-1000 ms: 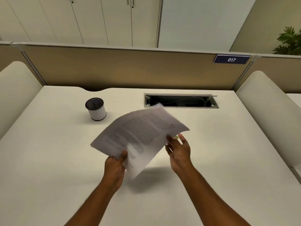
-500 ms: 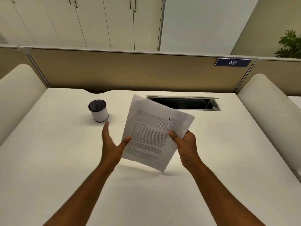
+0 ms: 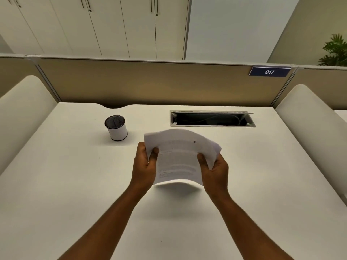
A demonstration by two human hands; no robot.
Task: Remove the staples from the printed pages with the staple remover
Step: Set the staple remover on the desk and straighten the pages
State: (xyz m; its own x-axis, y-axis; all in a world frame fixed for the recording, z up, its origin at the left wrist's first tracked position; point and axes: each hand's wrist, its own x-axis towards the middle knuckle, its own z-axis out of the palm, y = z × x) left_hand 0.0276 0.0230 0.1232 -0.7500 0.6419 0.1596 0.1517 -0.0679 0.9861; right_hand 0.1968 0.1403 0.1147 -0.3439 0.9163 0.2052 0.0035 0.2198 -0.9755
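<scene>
Printed pages (image 3: 178, 156) at frame centre, bowed, held above desk (image 3: 75, 184). Left hand (image 3: 144, 167) pinches left edge; right hand (image 3: 216, 170) grips right edge. Step, by my reading: orienting pages, finding staple. Staple remover not visible; next needs it fetched, perhaps from cup (image 3: 116, 128) at upper left.

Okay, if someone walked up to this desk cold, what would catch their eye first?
Most striking is the bowed sheaf of white printed pages held up above the middle of the white desk, the left hand gripping its left edge and the right hand its right. Next, the small white cylindrical pot with a dark top stands to the left, and the open black cable slot lies behind the pages.
</scene>
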